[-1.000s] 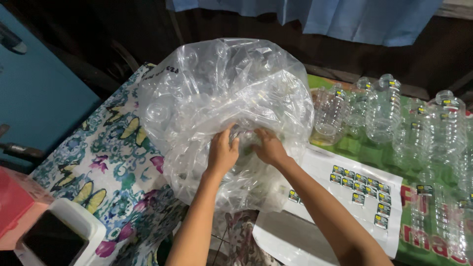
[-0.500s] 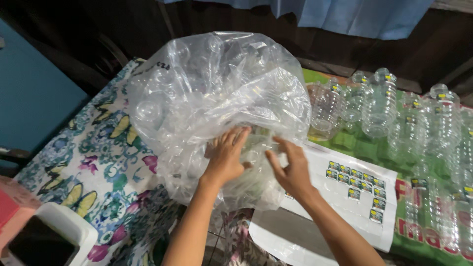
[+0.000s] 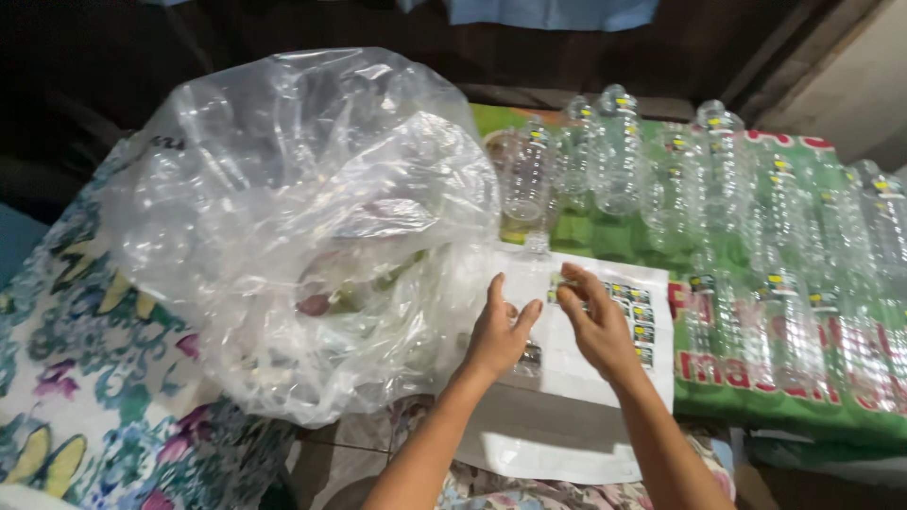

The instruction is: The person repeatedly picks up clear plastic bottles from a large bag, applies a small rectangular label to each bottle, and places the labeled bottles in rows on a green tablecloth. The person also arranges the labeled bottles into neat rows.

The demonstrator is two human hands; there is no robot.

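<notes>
While both my hands hover over the white sticker sheet (image 3: 605, 378), the head view shows my right hand (image 3: 597, 326) pinching at a small sticker (image 3: 570, 286) near the sheet's top edge, thumb and forefinger closed on it, though whether it is fully lifted I cannot tell. My left hand (image 3: 499, 332) rests beside it with fingers loosely spread, holding nothing, palm down on the sheet. The sheet lies on the table between the big clear bag (image 3: 293, 227) and the rows of empty bottles (image 3: 718, 198).

A sticker like this seems featherlight, thin and floppy, tacky on its back; I judge it best taken by one corner with the fingertips, so it neither curls onto itself nor creases.

Compared with half a second ago, both hands have left the bag, which they were pressing then, and have come right onto the sheet; the bag now sits alone at the left.
</notes>
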